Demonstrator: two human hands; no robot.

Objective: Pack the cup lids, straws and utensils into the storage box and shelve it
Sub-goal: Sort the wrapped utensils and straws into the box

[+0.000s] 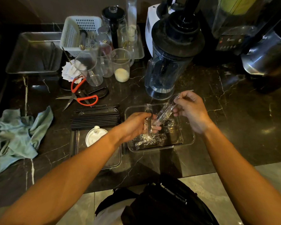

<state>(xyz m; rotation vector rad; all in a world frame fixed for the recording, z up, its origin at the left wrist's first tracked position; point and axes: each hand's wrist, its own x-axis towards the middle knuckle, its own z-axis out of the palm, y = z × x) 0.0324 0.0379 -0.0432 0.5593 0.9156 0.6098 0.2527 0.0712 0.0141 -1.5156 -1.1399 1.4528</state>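
A clear plastic storage box [187, 140] sits on the dark marble counter and holds several utensils wrapped in clear film [150, 138]. My left hand [136, 125] hovers over the box, gripping one wrapped dark utensil [149, 127]. My right hand [191, 109] holds the upper end of a second wrapped utensil [165, 112] slanting down toward my left hand. To the left lies a clear flat lid or tray [75, 143] with a bundle of black straws [94, 118] across it and a white cup lid [94, 137].
Red-handled scissors [83, 96] lie behind the straws. A blue cloth [15, 135] is crumpled at left. Measuring cups [120, 65], a white basket [78, 33], a metal tray [34, 54] and a blender jug [167, 62] crowd the back. The counter's front edge runs below the box.
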